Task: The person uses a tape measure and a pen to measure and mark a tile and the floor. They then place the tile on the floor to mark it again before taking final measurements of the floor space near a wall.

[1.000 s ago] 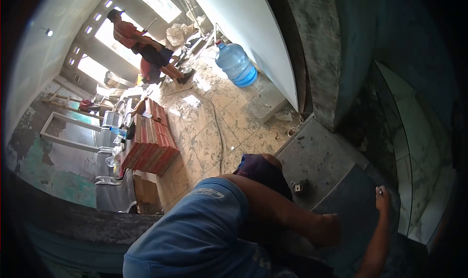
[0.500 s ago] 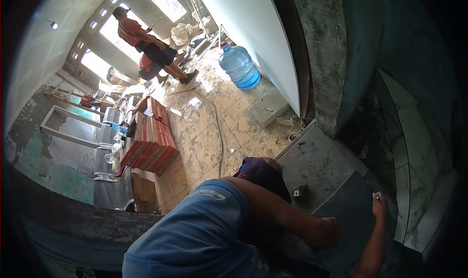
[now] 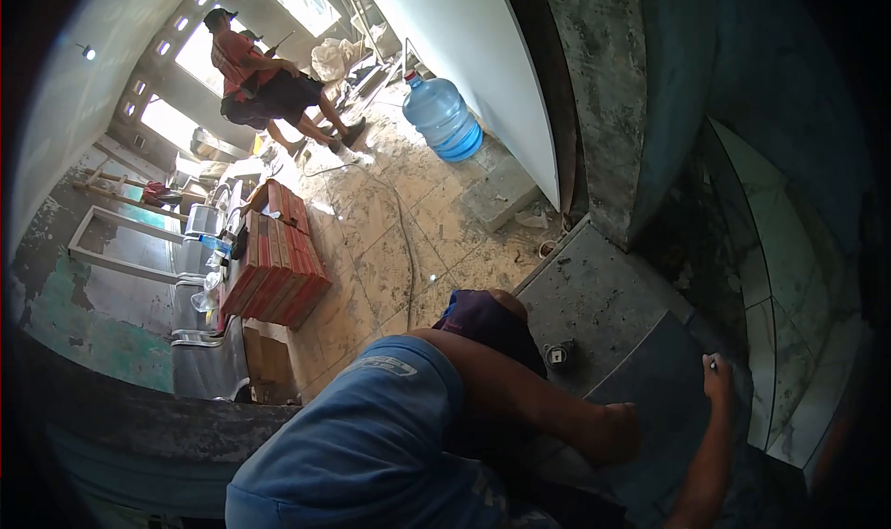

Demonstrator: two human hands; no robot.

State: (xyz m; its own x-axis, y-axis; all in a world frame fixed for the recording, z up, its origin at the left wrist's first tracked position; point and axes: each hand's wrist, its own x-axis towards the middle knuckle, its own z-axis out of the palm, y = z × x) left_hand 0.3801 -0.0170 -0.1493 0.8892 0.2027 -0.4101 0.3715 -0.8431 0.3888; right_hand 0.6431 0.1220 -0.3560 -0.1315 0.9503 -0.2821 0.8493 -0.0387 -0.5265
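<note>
A dark grey flat slab, like a large tile [image 3: 640, 367], lies on the grey floor at the lower right. My right hand [image 3: 716, 379] is closed over its far right part, around a thin pen-like thing with a pale tip. My left hand [image 3: 620, 429] is over the near part of the slab, at the end of my bent arm in a blue sleeve; its fingers are hidden from view. Close to the slab's left edge sits a small dark object with a white label [image 3: 558, 354], perhaps a tape measure. My knee in dark shorts [image 3: 487, 320] is beside it.
A blue water jug [image 3: 443, 121] stands near the white panel [image 3: 483, 56], beside a concrete block [image 3: 501, 195]. Red boxes [image 3: 278, 264] are stacked by metal chairs [image 3: 197, 316]. A cable [image 3: 408, 241] crosses the dusty tiles. Two people [image 3: 255, 79] are near the windows.
My view has shifted slightly, so the room sits a little further left and up. Both my hands keep nearly the same places over the slab. The crouching person at the back has risen.
</note>
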